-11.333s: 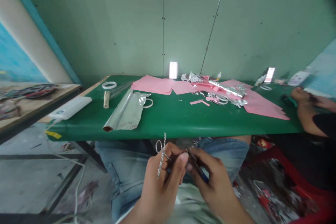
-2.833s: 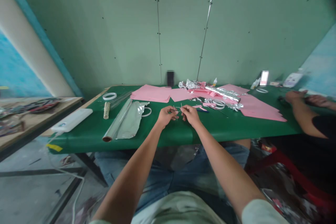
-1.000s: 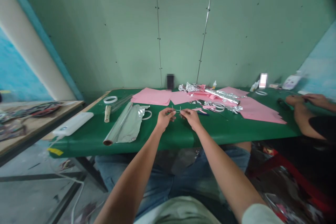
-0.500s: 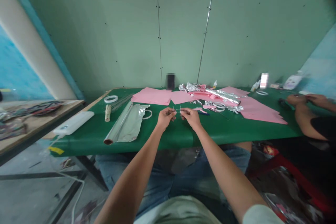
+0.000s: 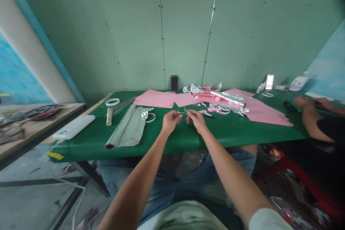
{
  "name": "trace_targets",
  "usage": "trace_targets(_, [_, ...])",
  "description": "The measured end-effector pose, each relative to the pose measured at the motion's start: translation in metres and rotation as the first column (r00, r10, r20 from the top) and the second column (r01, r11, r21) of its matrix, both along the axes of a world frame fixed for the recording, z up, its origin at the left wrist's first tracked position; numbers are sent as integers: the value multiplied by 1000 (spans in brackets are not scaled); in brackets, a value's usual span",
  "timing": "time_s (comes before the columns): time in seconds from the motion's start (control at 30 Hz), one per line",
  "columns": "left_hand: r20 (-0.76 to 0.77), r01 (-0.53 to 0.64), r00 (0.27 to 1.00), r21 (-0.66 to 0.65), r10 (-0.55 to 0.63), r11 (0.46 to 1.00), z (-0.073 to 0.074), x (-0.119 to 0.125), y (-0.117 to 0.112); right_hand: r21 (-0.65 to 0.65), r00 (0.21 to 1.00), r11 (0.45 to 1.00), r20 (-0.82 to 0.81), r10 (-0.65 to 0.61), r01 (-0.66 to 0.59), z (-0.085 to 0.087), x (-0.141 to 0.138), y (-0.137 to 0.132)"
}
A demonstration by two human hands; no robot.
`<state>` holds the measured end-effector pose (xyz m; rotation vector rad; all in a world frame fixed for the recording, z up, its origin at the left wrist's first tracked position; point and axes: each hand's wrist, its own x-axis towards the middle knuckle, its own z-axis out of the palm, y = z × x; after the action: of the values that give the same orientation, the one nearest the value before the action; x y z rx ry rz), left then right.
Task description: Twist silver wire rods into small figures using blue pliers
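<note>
My left hand (image 5: 170, 121) and my right hand (image 5: 196, 119) are stretched out over the green table (image 5: 172, 133), close together. Both pinch a thin silver wire piece (image 5: 182, 113) between their fingertips. The right hand also grips a slim dark tool that sticks up between the hands; I cannot make out what it is. A roll of foil (image 5: 128, 127) lies to the left of my hands. Pink paper sheets (image 5: 156, 98) lie just beyond them.
A white tape ring (image 5: 112, 102), a small wooden stick (image 5: 109, 116) and a white power bank (image 5: 73, 127) lie at the table's left. Crumpled foil (image 5: 229, 97) and more pink paper (image 5: 265, 111) sit at the right. Another person's arms (image 5: 309, 109) rest on the far right.
Earlier my hands worked a twisted silver wire in my lap; they have since reached out over the table. In the last second they stay nearly still, and the right hand's tool tilts up.
</note>
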<state>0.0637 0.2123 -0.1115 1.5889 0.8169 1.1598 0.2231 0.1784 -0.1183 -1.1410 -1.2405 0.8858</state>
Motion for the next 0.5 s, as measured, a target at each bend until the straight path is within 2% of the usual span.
trace_targets(0.13, [46,-13,999,10,13,1000,9,-4,-9,29,999,999,-12,-35,35,7,-5,-10])
trace_targets(0.23, [93,7,996,17,-9,1000,15,-4,-25,70,997,995,-13,-75,76,14,-14,-29])
trace_targets(0.33, [138,38,990,-2,-37,999,20,-6,-59,116,996,989,-5,-86,86,24,-27,-65])
trace_targets(0.5, [212,30,977,-41,-20,999,37,-21,-134,194,995,976,-11,-99,99,51,-48,-139])
